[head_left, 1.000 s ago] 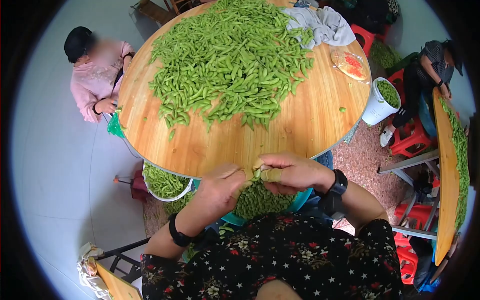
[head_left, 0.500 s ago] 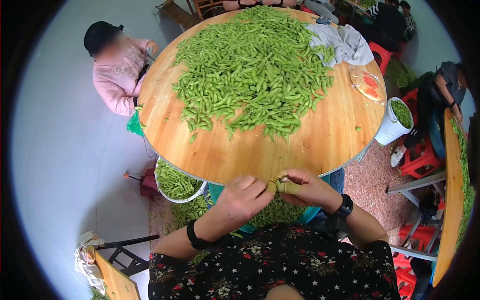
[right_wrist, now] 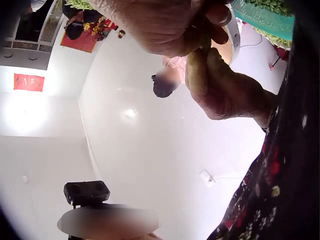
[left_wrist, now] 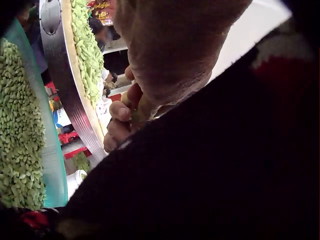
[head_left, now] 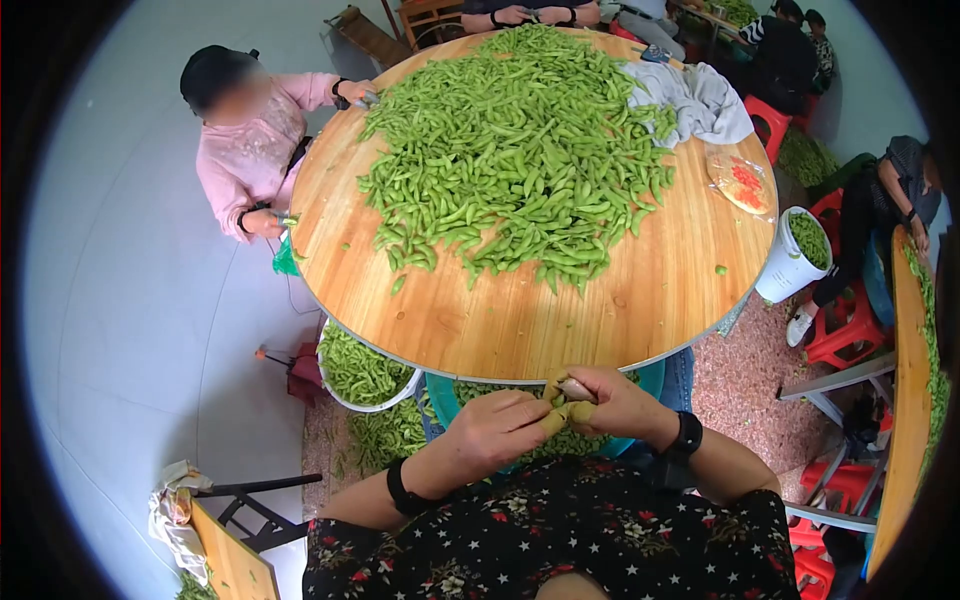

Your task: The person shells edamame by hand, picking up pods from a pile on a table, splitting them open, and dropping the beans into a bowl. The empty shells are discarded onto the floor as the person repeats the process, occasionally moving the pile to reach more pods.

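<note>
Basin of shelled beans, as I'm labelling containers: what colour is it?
The basin is teal, clearest in the left wrist view.

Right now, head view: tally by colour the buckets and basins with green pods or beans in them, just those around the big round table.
White: 2 (left bucket, right bucket)
Teal: 1 (basin)
Total: 3

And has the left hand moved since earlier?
Yes, toward the black shirt: in the head view, the left hand overlapped the table, now sits below its edge.

No legible text, faint print on white bucket (head_left: 788,272) too small, red wall sign (right_wrist: 29,82) blurred
</note>
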The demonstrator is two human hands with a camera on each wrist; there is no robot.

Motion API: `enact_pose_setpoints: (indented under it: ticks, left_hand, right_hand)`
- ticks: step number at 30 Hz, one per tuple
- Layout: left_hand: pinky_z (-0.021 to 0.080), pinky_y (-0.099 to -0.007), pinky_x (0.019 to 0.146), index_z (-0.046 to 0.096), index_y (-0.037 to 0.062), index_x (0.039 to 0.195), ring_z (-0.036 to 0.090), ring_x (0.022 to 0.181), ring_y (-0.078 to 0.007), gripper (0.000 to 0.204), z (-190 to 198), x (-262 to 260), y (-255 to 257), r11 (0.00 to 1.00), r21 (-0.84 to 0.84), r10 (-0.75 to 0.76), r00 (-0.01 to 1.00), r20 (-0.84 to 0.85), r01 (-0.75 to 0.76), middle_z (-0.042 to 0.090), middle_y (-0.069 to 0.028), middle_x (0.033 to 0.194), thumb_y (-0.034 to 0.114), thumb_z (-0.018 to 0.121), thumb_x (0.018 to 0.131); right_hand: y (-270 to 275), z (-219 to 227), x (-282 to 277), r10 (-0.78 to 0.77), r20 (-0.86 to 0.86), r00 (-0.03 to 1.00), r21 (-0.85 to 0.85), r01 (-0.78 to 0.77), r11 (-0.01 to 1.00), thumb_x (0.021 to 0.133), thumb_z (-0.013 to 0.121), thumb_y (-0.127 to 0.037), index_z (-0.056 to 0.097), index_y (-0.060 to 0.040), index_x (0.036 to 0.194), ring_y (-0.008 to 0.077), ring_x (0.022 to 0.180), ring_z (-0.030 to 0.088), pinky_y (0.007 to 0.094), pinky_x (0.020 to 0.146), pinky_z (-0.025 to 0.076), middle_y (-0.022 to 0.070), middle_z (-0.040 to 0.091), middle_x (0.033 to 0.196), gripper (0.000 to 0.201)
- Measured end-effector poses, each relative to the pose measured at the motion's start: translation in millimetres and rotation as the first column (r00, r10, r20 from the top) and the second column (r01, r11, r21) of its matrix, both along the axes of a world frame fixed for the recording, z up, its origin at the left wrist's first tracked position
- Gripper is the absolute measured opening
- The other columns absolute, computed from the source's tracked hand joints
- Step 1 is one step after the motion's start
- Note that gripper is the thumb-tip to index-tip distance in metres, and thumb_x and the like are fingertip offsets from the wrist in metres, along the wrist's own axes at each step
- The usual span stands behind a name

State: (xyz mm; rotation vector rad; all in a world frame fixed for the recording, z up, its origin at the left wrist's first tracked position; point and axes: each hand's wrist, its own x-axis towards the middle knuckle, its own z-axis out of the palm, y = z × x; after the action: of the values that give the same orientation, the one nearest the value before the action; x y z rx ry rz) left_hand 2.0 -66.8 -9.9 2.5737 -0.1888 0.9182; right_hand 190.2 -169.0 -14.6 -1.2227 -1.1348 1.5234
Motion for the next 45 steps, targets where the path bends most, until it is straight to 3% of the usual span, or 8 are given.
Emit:
enact_pose_setpoints:
  ticks: [4,7,15,18,28,32,36,45]
  left_hand:
    - [0.053,-0.0344,0.061,0.066,0.0049,0.096,0.064,0.076,-0.0250,0.023,15,-22,2,0.997,-0.057,0.041,0.958,-0.285,-0.060,0.064,-0.0094,0.087,0.005,0.067,0.073]
    - [0.051,-0.0396,0.071,0.065,0.0078,0.100,0.062,0.087,-0.0305,0.025,39,-63,25,0.949,0.033,0.191,0.487,-0.852,-0.313,0.063,-0.0110,0.093,0.015,0.065,0.077]
    - [0.053,-0.0428,0.072,0.064,0.0038,0.094,0.064,0.087,-0.0365,0.022,-3,-45,240,0.659,0.382,0.707,0.707,-0.020,-0.648,0.066,-0.0167,0.097,-0.003,0.051,0.077]
    - [0.054,-0.0399,0.077,0.065,0.0063,0.099,0.064,0.093,-0.0328,0.023,-22,-32,280,0.637,0.471,0.768,0.554,-0.321,-0.611,0.066,-0.0148,0.104,0.001,0.052,0.080]
    - [0.047,-0.0463,0.073,0.054,0.0041,0.094,0.062,0.078,-0.0349,0.018,-2,-18,205,0.613,0.576,0.731,0.665,-0.153,-0.542,0.063,-0.0162,0.085,0.014,0.063,0.082]
    - [0.047,-0.0442,0.069,0.050,0.0027,0.093,0.060,0.075,-0.0401,0.014,23,7,138,0.763,0.039,0.626,0.722,-0.293,-0.646,0.061,-0.0224,0.080,0.012,0.058,0.089]
    - [0.049,-0.0315,0.069,0.052,0.0016,0.107,0.063,0.075,-0.0253,0.017,17,23,73,0.696,-0.657,0.146,0.953,-0.266,-0.290,0.064,-0.0142,0.084,0.006,0.056,0.091]
    - [0.043,-0.0206,0.067,0.049,0.0029,0.135,0.049,0.071,-0.0069,0.041,1,29,51,0.774,-0.581,0.119,0.959,-0.257,-0.252,0.055,0.0013,0.083,0.000,0.048,0.094]
  right_hand:
    - [5,-24,1,0.060,0.428,0.902,0.279,-0.195,0.940,0.084,0.057,-0.011,0.054,-0.0038,0.080,0.0205,0.054,0.046,0.0326,0.055,0.040,0.0073,0.049,0.063,0.009]
    - [2,-26,4,0.170,0.489,0.856,0.188,-0.294,0.937,0.085,0.056,-0.017,0.049,-0.0032,0.071,0.0297,0.057,0.048,0.0374,0.055,0.039,0.0132,0.049,0.064,0.021]
    - [1,-27,5,0.174,0.507,0.844,0.111,-0.263,0.958,0.092,0.051,-0.024,0.055,-0.0022,0.096,0.0342,0.077,0.060,0.0412,0.071,0.047,0.0177,0.060,0.081,0.023]
    - [-5,-7,4,0.166,0.479,0.862,0.026,-0.203,0.979,0.094,0.048,-0.024,0.054,-0.0021,0.103,0.0329,0.078,0.061,0.0410,0.073,0.047,0.0176,0.060,0.083,0.024]
    - [15,3,5,0.089,0.334,0.938,0.087,-0.125,0.988,0.097,0.047,-0.022,0.054,-0.0045,0.102,0.0164,0.063,0.058,0.0319,0.060,0.047,0.0077,0.058,0.075,0.019]
    - [26,9,-3,-0.091,0.050,0.995,0.019,0.090,0.996,0.099,0.045,-0.020,0.054,-0.0043,0.103,0.0102,0.056,0.055,0.0257,0.051,0.046,0.0038,0.058,0.075,0.019]
    - [41,18,2,-0.199,-0.066,0.978,0.079,0.204,0.976,0.100,0.042,-0.012,0.045,-0.0036,0.118,0.0085,0.050,0.053,0.0225,0.044,0.041,0.0036,0.057,0.077,0.020]
    - [36,17,1,-0.203,-0.233,0.951,0.133,0.238,0.962,0.100,0.040,-0.009,0.044,-0.0059,0.113,0.0076,0.046,0.045,0.0221,0.042,0.035,0.0035,0.053,0.074,0.014]
